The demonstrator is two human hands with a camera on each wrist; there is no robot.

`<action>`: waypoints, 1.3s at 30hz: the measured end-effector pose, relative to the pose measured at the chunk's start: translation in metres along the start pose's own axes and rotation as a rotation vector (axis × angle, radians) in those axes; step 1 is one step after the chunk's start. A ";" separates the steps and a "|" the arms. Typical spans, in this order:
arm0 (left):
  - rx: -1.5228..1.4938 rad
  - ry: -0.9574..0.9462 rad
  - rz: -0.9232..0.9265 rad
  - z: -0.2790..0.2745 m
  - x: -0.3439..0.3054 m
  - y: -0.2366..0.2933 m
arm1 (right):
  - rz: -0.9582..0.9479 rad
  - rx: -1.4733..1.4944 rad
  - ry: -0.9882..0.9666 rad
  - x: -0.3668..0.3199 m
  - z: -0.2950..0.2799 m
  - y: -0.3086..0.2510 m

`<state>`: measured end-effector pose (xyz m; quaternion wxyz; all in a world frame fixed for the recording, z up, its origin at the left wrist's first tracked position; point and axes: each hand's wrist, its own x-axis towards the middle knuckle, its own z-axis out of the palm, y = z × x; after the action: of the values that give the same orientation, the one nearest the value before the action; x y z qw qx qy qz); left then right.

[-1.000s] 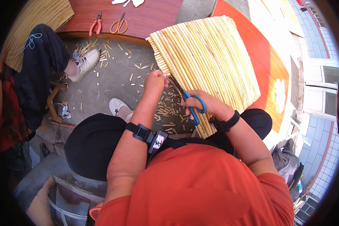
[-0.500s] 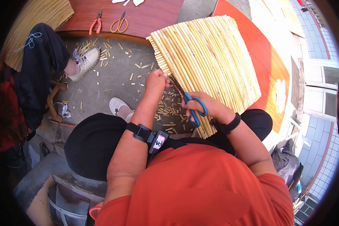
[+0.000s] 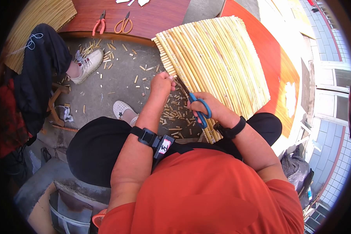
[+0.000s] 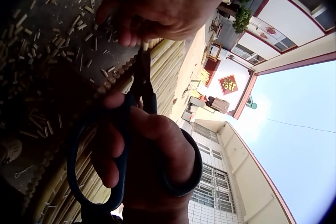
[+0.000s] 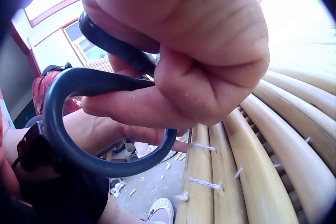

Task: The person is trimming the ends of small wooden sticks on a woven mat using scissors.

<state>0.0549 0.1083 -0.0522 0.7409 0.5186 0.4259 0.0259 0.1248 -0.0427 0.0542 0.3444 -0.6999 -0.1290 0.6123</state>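
A mat of straw-coloured reed stalks (image 3: 222, 58), tied with white thread, slopes across the head view. My right hand (image 3: 214, 107) grips blue-handled scissors (image 3: 201, 102), with fingers and thumb through the loops. Their dark blades lie along the mat's near-left edge and point at my left hand (image 3: 162, 84). There, the thumb and fingers pinch a stalk end at that edge, beside the blade tips. In the left wrist view, the blade tips (image 4: 143, 58) meet the stalk ends just below the left fingers. The right wrist view shows thread stitches (image 5: 205, 183) across the stalks near the loop.
Cut stalk pieces (image 3: 173, 115) litter the grey floor. Pliers (image 3: 99, 24) and a second pair of scissors (image 3: 123, 25) lie on the reddish table (image 3: 160, 19). An orange board (image 3: 277, 66) is under the mat's far side. Another person's leg (image 3: 46, 50) is at left.
The scissor handles have drawn a little closer together as my right hand squeezes and shifts slightly. My left hand and the mat stay in place.
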 end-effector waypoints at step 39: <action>-0.052 0.053 0.038 0.001 0.004 -0.001 | -0.007 0.014 -0.112 -0.007 -0.004 -0.005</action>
<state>0.0577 0.1088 -0.0546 0.7421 0.5061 0.4348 0.0647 0.1285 -0.0440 0.0628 0.3438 -0.6615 -0.1464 0.6502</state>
